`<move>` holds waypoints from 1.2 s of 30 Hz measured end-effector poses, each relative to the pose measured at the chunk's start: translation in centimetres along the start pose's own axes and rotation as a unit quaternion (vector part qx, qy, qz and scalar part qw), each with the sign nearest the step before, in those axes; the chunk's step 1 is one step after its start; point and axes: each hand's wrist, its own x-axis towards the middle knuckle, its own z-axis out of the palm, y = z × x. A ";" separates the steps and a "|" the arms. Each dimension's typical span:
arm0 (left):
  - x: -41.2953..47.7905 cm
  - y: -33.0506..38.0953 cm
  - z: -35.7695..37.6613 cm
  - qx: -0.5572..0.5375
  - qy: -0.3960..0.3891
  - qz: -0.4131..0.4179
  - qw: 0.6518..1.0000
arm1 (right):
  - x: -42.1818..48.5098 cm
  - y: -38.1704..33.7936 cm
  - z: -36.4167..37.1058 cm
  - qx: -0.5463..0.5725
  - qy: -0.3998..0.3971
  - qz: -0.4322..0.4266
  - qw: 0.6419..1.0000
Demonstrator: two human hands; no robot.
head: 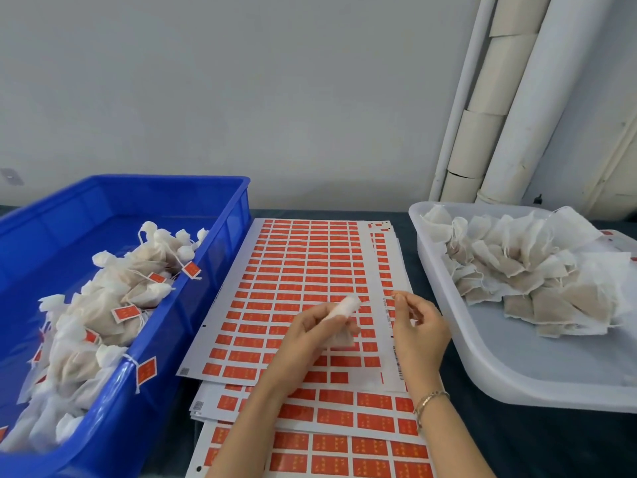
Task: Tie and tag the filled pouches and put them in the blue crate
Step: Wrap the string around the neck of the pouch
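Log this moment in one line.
phase: tying | left hand: grips pouch | right hand: pinches string | blue crate: tagged pouches inside

The camera sits on my head and looks forward and down along my own forearms at the dark cloth-covered tabletop (551, 450). Its wide lens bows straight edges near the borders. My left hand (320, 326) and right hand (418, 331) lie close, just below centre. The deep blue plastic crate (227, 236) runs off the left edge and the shallow translucent white plastic tray (510, 360) off the right. The plain pale grey wall (241, 98) fills the upper half.
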 end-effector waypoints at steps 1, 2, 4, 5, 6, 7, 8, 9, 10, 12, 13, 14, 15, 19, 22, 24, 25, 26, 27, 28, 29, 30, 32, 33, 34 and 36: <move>0.0 0.0 -0.1 -0.043 0.011 0.011 0.999 | -0.1 0.0 0.0 -0.022 -0.013 -0.017 1.000; 0.1 0.0 -0.2 -0.081 0.026 0.022 0.996 | -0.2 0.1 0.1 -0.047 -0.026 -0.042 0.998; 0.3 0.0 -0.4 -0.125 0.067 0.041 0.989 | -0.7 0.4 0.3 -0.096 -0.067 -0.095 0.989; 0.3 0.0 -0.4 -0.125 0.088 0.050 0.987 | -0.9 0.6 0.4 -0.121 -0.095 -0.113 0.982; 0.3 -0.1 -0.5 -0.114 0.106 0.060 0.986 | -1.1 0.7 0.6 -0.146 -0.128 -0.127 0.973; 0.3 -0.1 -0.5 -0.094 0.122 0.070 0.986 | -1.3 0.8 0.7 -0.170 -0.161 -0.138 0.962; 0.2 -0.2 -0.4 -0.062 0.140 0.077 0.985 | -1.4 0.9 0.8 -0.185 -0.192 -0.148 0.952; 0.2 -0.4 -0.4 -0.014 0.160 0.080 0.984 | -1.5 0.8 0.9 -0.190 -0.217 -0.157 0.944; 0.2 -0.7 -0.2 0.046 0.182 0.082 0.979 | -1.5 0.6 0.9 -0.184 -0.236 -0.161 0.941; 0.4 -1.3 0.0 0.166 0.216 0.084 0.959 | -1.6 0.1 0.8 -0.143 -0.255 -0.159 0.943; 0.4 -1.6 0.1 0.204 0.222 0.094 0.949 | -1.6 -0.1 0.7 -0.114 -0.260 -0.156 0.946; 0.5 -1.9 0.2 0.231 0.222 0.115 0.940 | -1.7 -0.3 0.7 -0.086 -0.264 -0.155 0.948; 0.5 -2.0 0.1 0.249 0.218 0.135 0.934 | -1.9 -0.5 0.7 -0.063 -0.267 -0.156 0.949; 0.6 -2.2 0.0 0.253 0.198 0.159 0.934 | -2.4 -1.1 0.6 -0.017 -0.275 -0.167 0.947; 0.6 -2.2 0.0 0.192 0.169 0.153 0.955 | -2.5 -1.3 0.5 0.024 -0.274 -0.147 0.950; 0.4 -1.8 0.1 0.146 0.163 0.142 0.965 | -2.5 -1.3 0.6 0.060 -0.248 -0.104 0.961; 0.4 -1.6 0.1 0.130 0.166 0.131 0.969 | -2.5 -1.3 0.6 0.067 -0.232 -0.079 0.967; 0.3 -1.3 0.2 0.117 0.168 0.116 0.972 | -2.4 -1.2 0.7 0.062 -0.226 -0.058 0.970; 0.2 -1.1 0.4 0.103 0.168 0.098 0.975 | -2.4 -1.1 0.8 0.053 -0.235 -0.041 0.970; 0.1 -0.8 0.6 0.091 0.164 0.080 0.979 | -2.4 -1.0 0.9 0.042 -0.255 -0.030 0.966; 0.0 -0.6 0.8 0.082 0.152 0.070 0.982 | -2.4 -1.0 1.0 0.035 -0.272 -0.016 0.961; 0.0 -0.6 0.9 0.076 0.137 0.068 0.985 | -2.4 -1.0 1.1 0.031 -0.285 -0.007 0.958; 0.1 -0.6 1.0 0.062 0.118 0.065 0.989 | -2.4 -1.1 1.2 0.031 -0.295 -0.003 0.955; 0.1 -0.6 0.9 0.049 0.118 0.061 0.990 | -2.4 -1.1 1.2 0.037 -0.290 -0.002 0.956; 0.2 -0.7 0.8 0.035 0.120 0.058 0.991 | -2.3 -1.1 1.1 0.046 -0.283 0.002 0.958; 0.2 -0.8 0.6 0.026 0.119 0.060 0.991 | -2.2 -1.1 1.0 0.068 -0.273 0.025 0.959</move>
